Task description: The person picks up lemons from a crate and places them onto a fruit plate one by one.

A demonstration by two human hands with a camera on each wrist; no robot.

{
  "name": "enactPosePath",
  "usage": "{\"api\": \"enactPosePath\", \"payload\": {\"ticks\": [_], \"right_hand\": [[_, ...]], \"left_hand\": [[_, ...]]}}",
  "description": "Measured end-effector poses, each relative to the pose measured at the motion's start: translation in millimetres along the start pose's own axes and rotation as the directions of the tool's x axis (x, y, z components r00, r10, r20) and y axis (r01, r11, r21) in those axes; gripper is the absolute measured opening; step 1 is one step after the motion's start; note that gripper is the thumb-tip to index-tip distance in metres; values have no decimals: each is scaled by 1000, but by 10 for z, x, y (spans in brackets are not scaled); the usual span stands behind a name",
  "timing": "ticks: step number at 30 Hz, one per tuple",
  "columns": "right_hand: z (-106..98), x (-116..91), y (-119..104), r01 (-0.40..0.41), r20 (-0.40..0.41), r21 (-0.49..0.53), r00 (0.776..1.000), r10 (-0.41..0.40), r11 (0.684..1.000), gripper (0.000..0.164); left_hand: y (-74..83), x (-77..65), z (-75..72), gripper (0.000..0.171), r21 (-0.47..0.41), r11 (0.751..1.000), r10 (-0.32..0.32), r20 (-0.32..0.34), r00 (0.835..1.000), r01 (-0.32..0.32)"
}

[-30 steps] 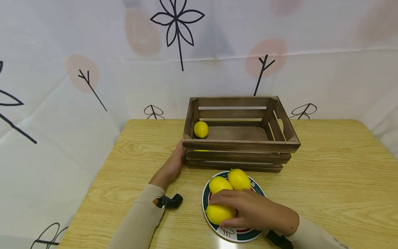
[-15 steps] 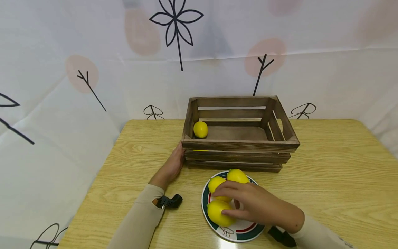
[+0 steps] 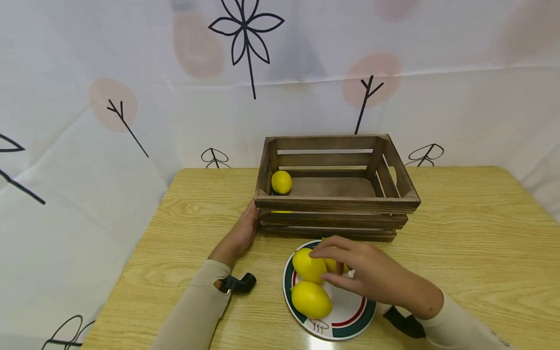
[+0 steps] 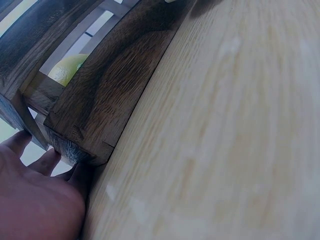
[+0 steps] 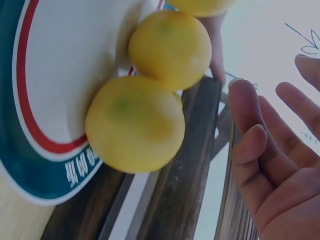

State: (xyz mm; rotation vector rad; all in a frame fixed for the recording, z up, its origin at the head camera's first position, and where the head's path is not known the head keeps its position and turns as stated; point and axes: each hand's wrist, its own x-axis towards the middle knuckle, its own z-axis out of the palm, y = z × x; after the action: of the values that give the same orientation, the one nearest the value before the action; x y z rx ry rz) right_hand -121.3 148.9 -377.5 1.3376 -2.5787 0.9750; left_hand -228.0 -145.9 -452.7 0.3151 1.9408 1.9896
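Head view: rests extended left hand (image 3: 242, 229) against slatted wooden crate's (image 3: 337, 206) eight-o'clock end, likely steadying it, one lemon (image 3: 281, 182) inside toward nine; poises right hand (image 3: 374, 270) over plate's (image 3: 343, 332) twelve-o'clock lemon (image 3: 331, 265), near others at eight and eleven.

Left wrist: touches crate, no wrapping visible.

Right wrist: curves loosely, empty.

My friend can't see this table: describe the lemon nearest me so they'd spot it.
On the wooden table, a round green-banded plate sits in front of the brown slatted crate. Your lemon lies on the plate's near left side. Of the three there, it alone isn't overlapped by the right hand in the head view.
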Motion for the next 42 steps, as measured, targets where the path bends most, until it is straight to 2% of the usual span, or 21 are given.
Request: {"api": "enactPosePath", "payload": {"ticks": [7,15,23,29,34,38,42], "right_hand": [[-81,-13,39,-44,-39,-84,998,41,995,41],[-126,-22,68,-93,-73,-126,994,84,988,39],[-163,-18,135,-30,-157,-246,988,-9,969,38],[-213,-17,151,-20,-206,-276,978,-38,961,36],[-289,-28,139,-31,-252,-272,967,-40,962,51],[-387,18,140,-13,-261,-294,963,-67,956,54],[-513,122,140,46,-241,-321,962,-128,946,51]], "left_hand": [[-5,-11,-6,66,5,1000,-28,-11,1000,28],[-2,16,5,74,9,1000,2,-1,1000,-2],[12,11,5,73,16,1000,8,11,1000,-8],[2,25,6,64,14,1000,12,13,1000,-12],[-3,36,16,58,26,1000,7,23,1000,-8],[-6,21,15,60,39,999,15,16,1000,-15],[-3,4,8,65,47,998,36,12,999,-36]]}}
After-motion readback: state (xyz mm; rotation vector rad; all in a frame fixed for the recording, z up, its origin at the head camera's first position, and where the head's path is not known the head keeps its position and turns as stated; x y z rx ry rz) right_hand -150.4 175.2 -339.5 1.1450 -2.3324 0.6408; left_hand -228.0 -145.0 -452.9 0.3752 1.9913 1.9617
